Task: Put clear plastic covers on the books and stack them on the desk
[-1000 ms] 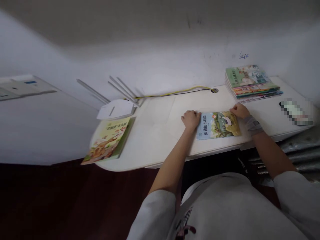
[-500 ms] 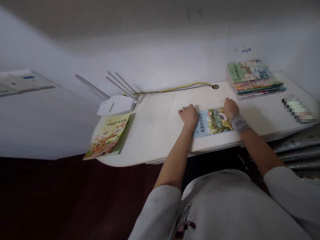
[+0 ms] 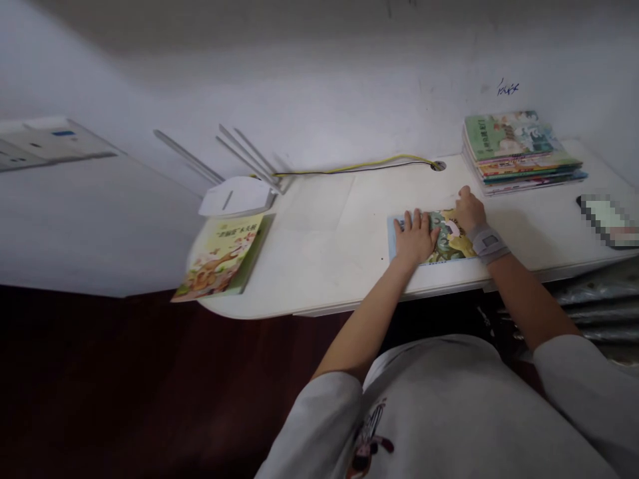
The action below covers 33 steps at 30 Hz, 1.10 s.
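Note:
A picture book (image 3: 445,247) with a blue, green and yellow cover lies flat on the white desk (image 3: 319,266), near its front edge. My left hand (image 3: 415,238) rests on the book's left part with its fingers spread. At the book's right end is my right hand (image 3: 470,210), its fingers curled closed, with a grey band on the wrist. What the right fingers hold, if anything, is hidden.
A stack of books (image 3: 519,153) stands at the back right, with a phone (image 3: 609,221) to its right. On the left are a white router (image 3: 237,197) with antennas and a yellow-green book (image 3: 222,258) overhanging the desk edge. Cables run along the wall.
My left hand has moved from the book's left edge onto its cover, and its fingers have opened flat. The right hand stays closed at the right end. The view has shifted slightly.

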{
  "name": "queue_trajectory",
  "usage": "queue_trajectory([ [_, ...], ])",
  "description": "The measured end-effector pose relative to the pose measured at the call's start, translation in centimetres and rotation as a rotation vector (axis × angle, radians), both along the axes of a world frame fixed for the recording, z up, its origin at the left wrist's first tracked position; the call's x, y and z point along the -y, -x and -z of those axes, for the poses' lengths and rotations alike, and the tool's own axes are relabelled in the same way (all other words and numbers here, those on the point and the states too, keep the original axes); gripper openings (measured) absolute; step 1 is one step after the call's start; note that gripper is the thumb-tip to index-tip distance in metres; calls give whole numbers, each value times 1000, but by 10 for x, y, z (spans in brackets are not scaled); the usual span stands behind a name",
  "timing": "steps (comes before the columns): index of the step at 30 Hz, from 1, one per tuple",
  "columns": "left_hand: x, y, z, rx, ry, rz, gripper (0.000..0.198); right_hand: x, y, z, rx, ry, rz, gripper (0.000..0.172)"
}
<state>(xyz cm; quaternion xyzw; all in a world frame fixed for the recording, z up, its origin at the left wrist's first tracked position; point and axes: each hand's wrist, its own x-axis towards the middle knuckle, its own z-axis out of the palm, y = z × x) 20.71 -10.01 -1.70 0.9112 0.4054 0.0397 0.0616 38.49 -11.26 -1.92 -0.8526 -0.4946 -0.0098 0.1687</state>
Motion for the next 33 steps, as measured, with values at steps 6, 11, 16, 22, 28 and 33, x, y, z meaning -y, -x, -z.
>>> queue_trajectory([
  [6, -5, 1, 2, -17, 39, -16, 68, 1, 19, -28, 94, -64, -169, 32],
  [11, -7, 4, -3, -73, 61, 22, 63, 9, 65, -9, 66, -26, -594, 45],
  [16, -10, 10, -4, -55, 54, 52, 61, 25, 48, 12, 172, -11, -654, 64],
  [22, -27, 33, 2, 11, 40, -55, 63, 37, 8, 12, 224, 41, -581, 58],
  [28, -38, 54, 7, 46, 74, -268, 71, 38, 5, 16, 205, 19, -576, 56],
  [33, -40, 56, 11, 204, 47, -329, 56, 38, 9, 13, 155, 28, -544, 52],
])
